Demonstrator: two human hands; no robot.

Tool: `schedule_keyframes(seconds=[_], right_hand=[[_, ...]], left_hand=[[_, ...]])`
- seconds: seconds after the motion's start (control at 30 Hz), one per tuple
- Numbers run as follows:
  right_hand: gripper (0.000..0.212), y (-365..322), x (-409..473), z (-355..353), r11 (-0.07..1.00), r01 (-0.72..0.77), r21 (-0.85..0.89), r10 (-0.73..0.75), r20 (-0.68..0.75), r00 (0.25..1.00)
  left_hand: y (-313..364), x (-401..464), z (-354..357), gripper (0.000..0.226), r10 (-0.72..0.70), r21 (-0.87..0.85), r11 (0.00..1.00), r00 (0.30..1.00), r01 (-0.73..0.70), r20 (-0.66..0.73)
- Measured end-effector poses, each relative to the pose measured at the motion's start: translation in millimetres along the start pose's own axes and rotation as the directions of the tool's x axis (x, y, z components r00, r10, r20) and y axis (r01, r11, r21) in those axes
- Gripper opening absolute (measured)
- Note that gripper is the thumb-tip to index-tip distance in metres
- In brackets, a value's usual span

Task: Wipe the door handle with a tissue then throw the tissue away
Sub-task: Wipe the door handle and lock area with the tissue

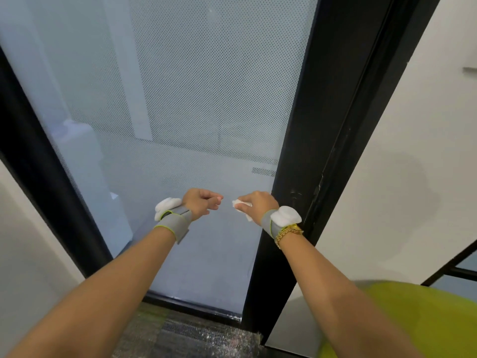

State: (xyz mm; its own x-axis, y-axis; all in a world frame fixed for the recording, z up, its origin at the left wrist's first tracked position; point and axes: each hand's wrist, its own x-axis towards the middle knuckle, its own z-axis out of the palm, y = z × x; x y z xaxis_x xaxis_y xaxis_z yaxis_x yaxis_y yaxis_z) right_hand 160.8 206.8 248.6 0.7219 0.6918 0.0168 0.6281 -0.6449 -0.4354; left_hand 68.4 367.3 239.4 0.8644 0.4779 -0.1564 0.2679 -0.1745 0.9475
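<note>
Ahead, from the head camera, two bare forearms reach toward a frosted glass door [193,112] set in a black frame [309,151]. The right hand [259,204] grips a crumpled white tissue [241,204]. The tissue pokes out past that hand's curled fingers, toward the left hand [200,202]. The left hand's fingers are clenched on nothing, and its fingertips [218,200] are near the tissue but apart from it. Both wrists wear grey bands [173,222].

Seemingly shut glass door [180,99] ahead, frame [322,112] right
</note>
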Motion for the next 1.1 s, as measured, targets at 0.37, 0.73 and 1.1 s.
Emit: schedule_keyframes(seconds=[0.37, 0.73, 1.1], right_hand=[[0.032, 42.4, -23.3, -5.4, 0.994, 0.03, -0.109, -0.039, -0.079, 0.996], [0.033, 0.9, 0.1, 15.8, 0.957, 0.079, -0.278, -0.107, -0.086, 0.991], [0.026, -0.5, 1.4, 29.4, 0.95, 0.042, -0.309, -0.1, -0.174, 0.98]], left_hand=[[8.1, -4.4, 6.9, 0.022, 0.044, 0.032, 0.998, 0.999, -0.045, 0.025], [3.3, -6.4, 8.2, 0.024, 0.022, 0.063, 0.998, 1.0, -0.021, -0.008], [-3.7, -16.8, -10.9, 0.024, 0.08, 0.231, 0.97, 0.996, -0.072, -0.027]])
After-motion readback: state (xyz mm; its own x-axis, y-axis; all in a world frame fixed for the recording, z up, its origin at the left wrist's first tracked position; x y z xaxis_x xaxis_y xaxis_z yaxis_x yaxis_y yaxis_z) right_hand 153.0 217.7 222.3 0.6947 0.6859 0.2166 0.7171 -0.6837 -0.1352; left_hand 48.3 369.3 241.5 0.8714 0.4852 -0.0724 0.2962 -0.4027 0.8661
